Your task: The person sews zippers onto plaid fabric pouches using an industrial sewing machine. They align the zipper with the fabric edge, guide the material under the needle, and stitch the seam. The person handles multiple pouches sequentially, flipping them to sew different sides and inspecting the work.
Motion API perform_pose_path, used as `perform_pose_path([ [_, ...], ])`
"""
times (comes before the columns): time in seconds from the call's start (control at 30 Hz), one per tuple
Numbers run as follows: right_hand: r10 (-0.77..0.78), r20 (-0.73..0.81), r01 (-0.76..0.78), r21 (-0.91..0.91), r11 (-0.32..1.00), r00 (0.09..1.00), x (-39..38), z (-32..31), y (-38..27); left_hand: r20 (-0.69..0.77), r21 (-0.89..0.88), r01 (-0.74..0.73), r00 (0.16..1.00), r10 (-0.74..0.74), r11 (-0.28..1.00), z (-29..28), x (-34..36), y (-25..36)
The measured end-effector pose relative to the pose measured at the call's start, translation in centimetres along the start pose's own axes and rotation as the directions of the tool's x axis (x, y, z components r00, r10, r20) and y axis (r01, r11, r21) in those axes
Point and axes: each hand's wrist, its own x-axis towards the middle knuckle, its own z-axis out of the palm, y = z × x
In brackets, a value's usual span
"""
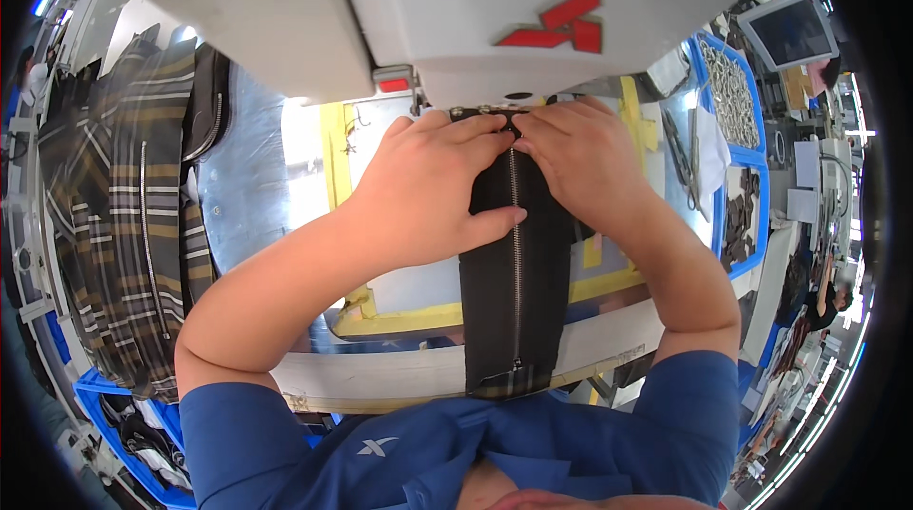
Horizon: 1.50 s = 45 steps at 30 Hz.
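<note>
A long black fabric strip (490, 301) with a metal zipper down its middle runs from the sewing machine (437, 6) toward my body, hanging over the table's front edge. My left hand (418, 182) presses on the strip's far end with bent fingers, its thumb reaching across to the zipper. My right hand (580, 158) grips the same end from the right, thumb and fingertips at the zipper just below the machine head. What lies under the fingertips is partly hidden. Yellow tape (418, 324) borders the pale work plate beneath.
Plaid pieces with zippers (124, 225) are piled at the left, beside a dark zippered piece (202, 106). Scissors (683, 153) and blue bins (761, 205) of small parts sit at the right, below a small screen (787, 29). Another blue bin (90, 391) stands lower left. A person (827, 301) is far right.
</note>
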Motion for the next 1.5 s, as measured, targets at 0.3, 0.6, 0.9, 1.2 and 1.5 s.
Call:
perform_pose_path([
  [0.3, -0.004, -0.021, 0.002, -0.092, 0.996, 1.000, 2.5, 1.5, -2.0, 0.017, 0.068, 0.121, 0.992, -0.122, 0.990, -2.3, -0.6, -0.6],
  [0.6, 0.008, 0.021, -0.006, -0.088, 0.996, 1.000, 2.5, 1.4, -2.0, -0.009, 0.047, 0.069, 0.998, -0.069, 0.996, -2.0, -0.4, -1.0],
  [0.9, -0.038, 0.058, 0.041, -0.053, 0.998, 0.998, 2.8, 1.4, -2.2, -0.046, 0.227, 0.047, 0.998, -0.038, 0.973, -1.7, -0.9, -0.7],
  [1.2, -0.042, 0.090, 0.047, -0.053, 0.997, 0.995, 1.8, 0.5, -2.0, -0.063, 0.262, 0.016, 0.998, 0.001, 0.965, -0.6, -1.3, -0.1],
  [1.5, -0.074, 0.037, 0.076, -0.054, 0.996, 0.997, 0.9, 0.9, -2.1, -0.078, 0.290, -0.019, 0.996, 0.043, 0.957, 0.6, -1.6, 0.1],
])
